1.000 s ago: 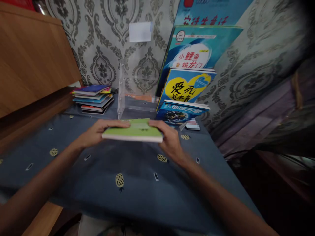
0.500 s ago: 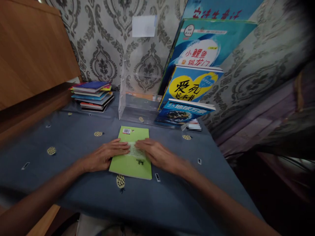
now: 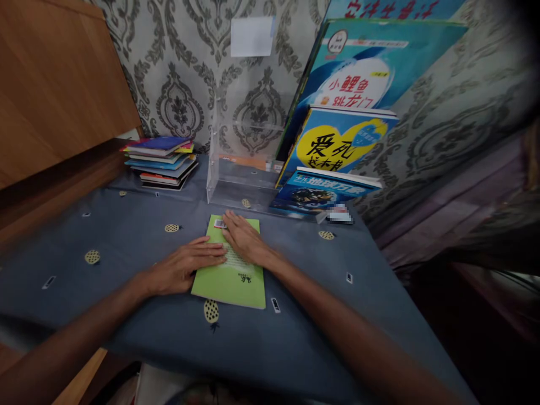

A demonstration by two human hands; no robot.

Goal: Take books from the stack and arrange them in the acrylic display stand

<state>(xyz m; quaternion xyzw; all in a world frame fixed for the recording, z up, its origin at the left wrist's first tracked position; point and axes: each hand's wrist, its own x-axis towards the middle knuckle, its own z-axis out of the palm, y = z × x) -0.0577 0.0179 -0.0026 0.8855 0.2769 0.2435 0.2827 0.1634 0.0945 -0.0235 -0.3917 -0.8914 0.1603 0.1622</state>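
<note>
A green book lies flat on the table with its barcode side up. Across its left edge rests my left hand, fingers stretched toward the middle of the cover. My right hand lies flat on the upper part of the book, fingers extended and partly covering the barcode. Neither hand is wrapped round anything. Behind the book stands a clear acrylic rack; its right side holds a blue book with an Earth picture, a blue and yellow book and larger teal books.
A stack of books sits at the back left, near a brown wooden panel. The table has a blue-grey cloth with pineapple prints. A small blurred item lies by the rack's right end. Patterned wallpaper rises behind.
My right hand has slid up the green book from its right middle to near the barcode. My left hand stays on the left edge. The view has shifted slightly.
</note>
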